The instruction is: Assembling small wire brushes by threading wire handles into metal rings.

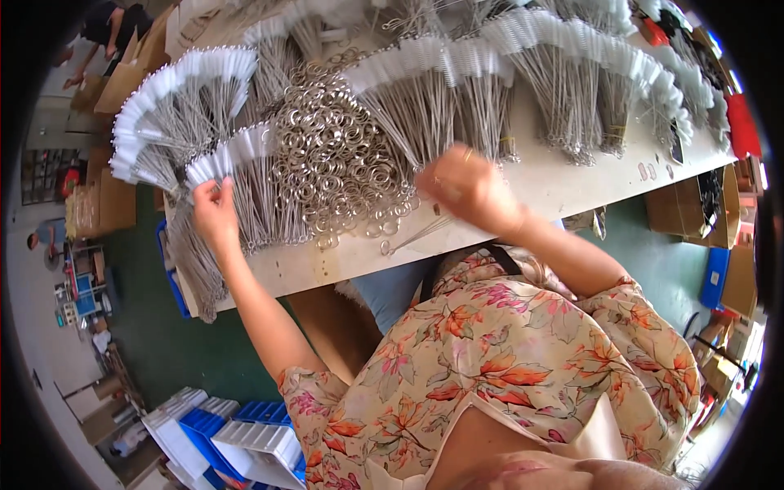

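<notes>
Head view: the table (572,184) carries fanned bundles of white-tipped wire brushes, with a heap of metal rings (335,163) toward its front edge. The left hand (214,214), at the front left corner, is pinched on a fan of brushes (233,159). The right hand (461,186) is blurred above loose wires (416,234); its grip can't be told. Best to hold the fan steady and even

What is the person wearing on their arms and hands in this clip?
Both forearms are bare, with no gloves on the left hand or right hand. Short floral sleeves in cream with orange and pink leaves end around the elbows. A ring seems to sit on a right-hand finger, but it is blurred. No watch or bracelet shows.
</notes>
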### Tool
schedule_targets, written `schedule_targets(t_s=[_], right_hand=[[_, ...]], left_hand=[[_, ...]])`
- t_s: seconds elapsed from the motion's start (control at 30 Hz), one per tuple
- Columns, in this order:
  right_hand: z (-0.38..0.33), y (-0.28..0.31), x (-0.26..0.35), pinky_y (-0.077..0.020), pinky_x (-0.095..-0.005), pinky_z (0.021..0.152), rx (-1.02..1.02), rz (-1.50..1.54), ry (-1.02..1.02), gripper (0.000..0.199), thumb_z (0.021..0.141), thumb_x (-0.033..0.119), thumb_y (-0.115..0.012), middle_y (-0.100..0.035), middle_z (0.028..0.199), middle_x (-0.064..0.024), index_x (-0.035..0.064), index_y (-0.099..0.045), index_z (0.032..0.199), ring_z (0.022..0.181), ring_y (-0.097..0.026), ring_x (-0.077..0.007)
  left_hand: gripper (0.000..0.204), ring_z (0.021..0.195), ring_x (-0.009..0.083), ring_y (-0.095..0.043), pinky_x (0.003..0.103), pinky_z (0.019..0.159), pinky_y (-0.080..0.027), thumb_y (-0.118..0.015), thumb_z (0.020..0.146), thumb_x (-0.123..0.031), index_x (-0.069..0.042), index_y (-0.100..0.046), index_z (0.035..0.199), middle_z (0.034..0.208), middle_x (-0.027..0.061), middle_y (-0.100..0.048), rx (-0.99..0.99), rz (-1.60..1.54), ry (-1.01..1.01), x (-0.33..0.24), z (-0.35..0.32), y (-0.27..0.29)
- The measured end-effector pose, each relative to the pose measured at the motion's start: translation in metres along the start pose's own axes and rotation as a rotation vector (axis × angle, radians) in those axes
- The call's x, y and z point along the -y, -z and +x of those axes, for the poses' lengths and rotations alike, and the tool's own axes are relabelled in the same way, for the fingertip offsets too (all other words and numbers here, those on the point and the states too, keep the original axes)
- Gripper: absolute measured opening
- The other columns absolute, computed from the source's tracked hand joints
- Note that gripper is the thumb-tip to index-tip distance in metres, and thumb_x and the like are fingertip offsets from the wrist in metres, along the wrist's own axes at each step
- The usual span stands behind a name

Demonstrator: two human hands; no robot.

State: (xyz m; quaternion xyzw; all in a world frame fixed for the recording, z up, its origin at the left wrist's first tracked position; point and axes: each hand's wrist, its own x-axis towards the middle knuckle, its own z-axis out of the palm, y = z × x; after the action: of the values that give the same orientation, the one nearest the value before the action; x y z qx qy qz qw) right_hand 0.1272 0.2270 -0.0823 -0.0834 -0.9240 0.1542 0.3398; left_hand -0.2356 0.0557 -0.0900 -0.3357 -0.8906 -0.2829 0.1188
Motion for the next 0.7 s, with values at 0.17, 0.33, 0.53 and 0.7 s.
schedule_targets(t_s=[0.17, 0.33, 0.53, 0.7], right_hand=[[0.028, 0.02, -0.066, -0.0498, -0.037, 0.069, 0.087, -0.113, -0.627, 0.021, 0.081, 0.029, -0.059, -0.062, 0.088, -0.0065, 0.0104, -0.064, 0.09, 0.076, -0.062, -0.0278], [0.033, 0.024, -0.069, -0.0482, -0.0346, 0.067, 0.125, -0.169, -0.832, 0.022, 0.074, 0.029, -0.066, -0.066, 0.083, -0.0059, 0.0138, -0.066, 0.09, 0.074, -0.063, -0.0237], [0.041, 0.036, -0.078, -0.0343, -0.0188, 0.049, -0.277, 0.321, -0.914, 0.013, 0.082, 0.02, -0.061, -0.051, 0.061, 0.0038, 0.0089, -0.066, 0.087, 0.054, -0.044, -0.0033], [0.005, 0.133, -0.17, -0.0495, -0.0278, 0.064, -0.324, 0.286, -0.942, 0.026, 0.09, 0.019, -0.043, -0.062, 0.091, -0.0066, 0.0086, -0.062, 0.103, 0.081, -0.061, -0.0155]], left_hand=[[0.019, 0.075, 0.0305, -0.062, 0.039, 0.067, -0.047, -0.062, 0.077, -0.029, -0.01, -0.064, 0.082, 0.079, 0.0108, -0.065, 0.163, 0.251, 0.076, 0.012, 0.002, 0.009], [0.015, 0.072, 0.0356, -0.059, 0.041, 0.061, -0.046, -0.057, 0.078, -0.026, -0.011, -0.061, 0.077, 0.076, 0.0129, -0.062, 0.064, 0.05, 0.033, -0.019, 0.002, -0.002], [0.01, 0.062, 0.0179, -0.063, 0.03, 0.055, -0.049, -0.053, 0.088, -0.014, -0.004, -0.055, 0.088, 0.073, 0.0083, -0.063, -0.249, -0.558, 0.063, -0.022, 0.001, 0.023], [0.025, 0.068, 0.0146, -0.061, 0.03, 0.066, -0.048, -0.062, 0.083, -0.029, -0.004, -0.064, 0.089, 0.074, 0.0069, -0.065, -0.369, -0.135, 0.169, 0.06, 0.024, 0.082]])
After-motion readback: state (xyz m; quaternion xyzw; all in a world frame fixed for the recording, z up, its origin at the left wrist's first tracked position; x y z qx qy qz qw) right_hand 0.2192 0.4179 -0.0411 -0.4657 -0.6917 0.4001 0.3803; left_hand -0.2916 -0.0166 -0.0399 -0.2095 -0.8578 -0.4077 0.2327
